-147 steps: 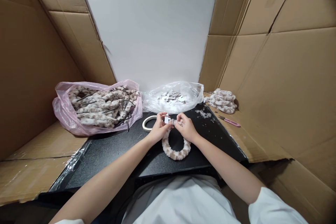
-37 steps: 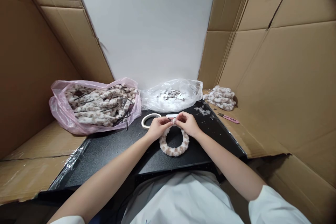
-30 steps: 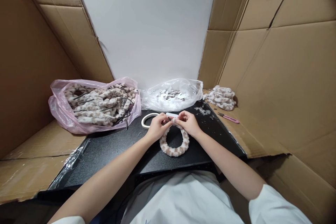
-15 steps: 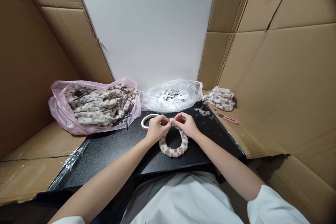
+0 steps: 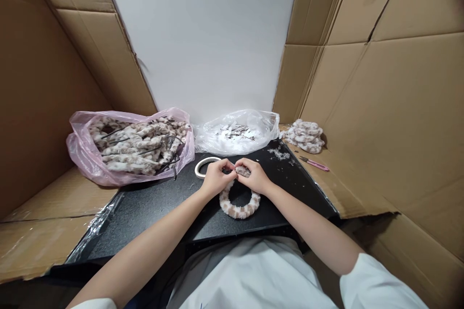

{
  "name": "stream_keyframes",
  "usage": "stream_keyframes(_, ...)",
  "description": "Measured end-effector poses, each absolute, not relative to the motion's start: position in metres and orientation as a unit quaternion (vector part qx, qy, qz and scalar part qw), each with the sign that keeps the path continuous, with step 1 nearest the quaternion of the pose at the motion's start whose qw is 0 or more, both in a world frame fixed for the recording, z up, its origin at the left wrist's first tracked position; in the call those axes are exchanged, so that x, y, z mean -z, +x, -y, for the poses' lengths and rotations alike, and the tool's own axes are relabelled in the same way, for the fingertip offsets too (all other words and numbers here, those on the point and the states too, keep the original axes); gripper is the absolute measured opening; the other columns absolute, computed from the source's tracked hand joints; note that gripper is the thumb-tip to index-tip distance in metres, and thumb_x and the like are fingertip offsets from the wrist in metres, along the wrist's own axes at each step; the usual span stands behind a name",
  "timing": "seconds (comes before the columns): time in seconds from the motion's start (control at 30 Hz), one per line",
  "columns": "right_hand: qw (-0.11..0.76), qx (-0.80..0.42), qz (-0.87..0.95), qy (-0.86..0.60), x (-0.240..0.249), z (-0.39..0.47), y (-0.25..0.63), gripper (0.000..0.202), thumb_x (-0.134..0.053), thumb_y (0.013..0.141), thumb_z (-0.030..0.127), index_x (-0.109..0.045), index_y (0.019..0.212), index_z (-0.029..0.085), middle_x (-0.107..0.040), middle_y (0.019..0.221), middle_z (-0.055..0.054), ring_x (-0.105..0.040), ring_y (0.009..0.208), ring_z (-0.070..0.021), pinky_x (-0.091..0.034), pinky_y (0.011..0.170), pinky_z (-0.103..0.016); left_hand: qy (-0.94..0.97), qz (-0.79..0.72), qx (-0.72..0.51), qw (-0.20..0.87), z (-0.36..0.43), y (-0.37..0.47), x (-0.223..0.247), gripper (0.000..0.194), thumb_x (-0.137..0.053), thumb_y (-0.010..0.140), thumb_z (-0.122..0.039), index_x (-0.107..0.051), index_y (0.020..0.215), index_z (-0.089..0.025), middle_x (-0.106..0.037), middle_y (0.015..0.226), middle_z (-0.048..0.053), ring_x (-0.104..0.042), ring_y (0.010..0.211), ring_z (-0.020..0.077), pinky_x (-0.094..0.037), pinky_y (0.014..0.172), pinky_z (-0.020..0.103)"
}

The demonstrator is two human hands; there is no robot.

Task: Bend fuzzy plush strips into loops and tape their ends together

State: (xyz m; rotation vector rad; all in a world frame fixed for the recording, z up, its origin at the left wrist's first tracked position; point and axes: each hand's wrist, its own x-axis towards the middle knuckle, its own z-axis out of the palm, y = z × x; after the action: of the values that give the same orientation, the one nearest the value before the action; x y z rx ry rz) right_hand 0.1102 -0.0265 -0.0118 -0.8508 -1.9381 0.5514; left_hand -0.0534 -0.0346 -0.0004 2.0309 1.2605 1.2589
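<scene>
A fluffy white-and-brown fabric ring (image 5: 239, 211), like a plush hair band, lies on the black tabletop with its far end raised between my hands. My left hand (image 5: 218, 177) pinches that end from the left, thumb and fingertips together. From the right, my right hand (image 5: 254, 175) is closed on the same end, its fingers curled over a tuft of the plush. The fingertips of both hands nearly meet, and they hide the exact spot being gripped. Just behind my left hand lies a roll of white tape (image 5: 201, 168).
A pink plastic bag (image 5: 78, 147) of plush strips with dark cords stands at the left. At the back is a clear bag (image 5: 206, 140) holding small pieces. Finished-looking plush rings (image 5: 306, 136) are stacked at right, near a pink cutter (image 5: 319, 165). Cardboard walls (image 5: 409, 106) flank the table (image 5: 145, 217).
My right hand has rolled inward, and its fingers now curl over the ring's far end. My left hand stays nearly in place, and the ring has barely shifted.
</scene>
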Motion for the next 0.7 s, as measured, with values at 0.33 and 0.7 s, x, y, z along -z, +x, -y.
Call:
stream_keyframes(0.33, 0.439, -0.197, 0.791, -0.377, 0.013, 0.024, 0.111, 0.014, -0.059, 0.066, 0.018, -0.047, 0.072, 0.021, -0.045, 0.071, 0.005, -0.042, 0.065, -0.0120, -0.033, 0.060, -0.023, 0.732, -0.475, -0.441, 0.210, 0.031, -0.055, 0.002, 0.002, -0.059, 0.062, -0.016, -0.058, 0.062, -0.016, -0.058, 0.060, -0.002, -0.049, 0.058, 0.0117, -0.036, 0.058, 0.023)
stream_keyframes(0.7, 0.412, -0.231, 0.797, -0.376, 0.010, 0.025, 0.111, 0.017, -0.061, 0.075, 0.023, -0.058, 0.091, 0.019, -0.062, 0.089, -0.003, -0.057, 0.085, -0.0192, -0.043, 0.078, -0.030, 0.703, -0.478, -0.477, 0.222, 0.025, -0.060, 0.005, 0.004, -0.058, 0.066, -0.020, -0.056, 0.067, -0.017, -0.052, 0.060, -0.004, -0.044, 0.058, 0.0112, -0.034, 0.057, 0.023)
